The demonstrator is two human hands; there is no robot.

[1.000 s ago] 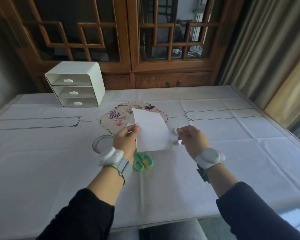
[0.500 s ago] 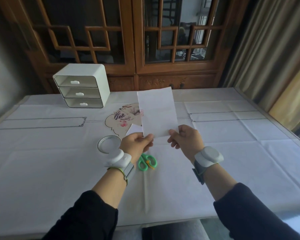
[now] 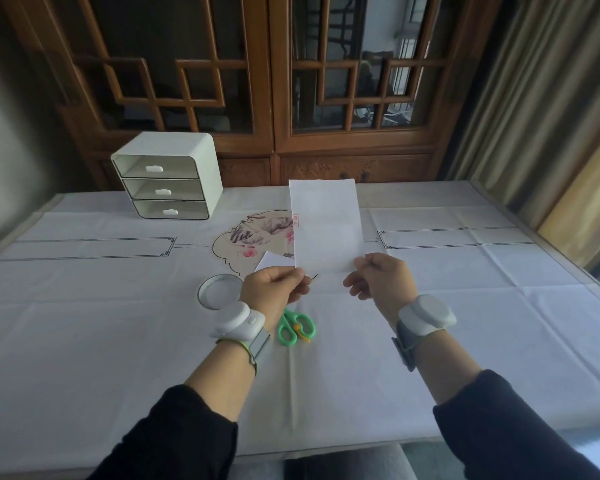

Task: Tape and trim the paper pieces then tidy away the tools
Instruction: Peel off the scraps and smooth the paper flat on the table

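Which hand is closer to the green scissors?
Left. The left hand is right above the scissors; the right hand holds the paper farther off.

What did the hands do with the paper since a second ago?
The paper strip was swung upright. The right hand took hold of its bottom corner; the left hand kept pinching the other corner. The scissors, tape roll and drawer box stayed put.

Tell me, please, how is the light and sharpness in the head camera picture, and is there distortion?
Head view: soft daylight, dim at the left edge; the cabinet glass shows reflections; the paper strip and scissors look fairly sharp; the wide lens bows the table edges; shadows under the hands are faint.
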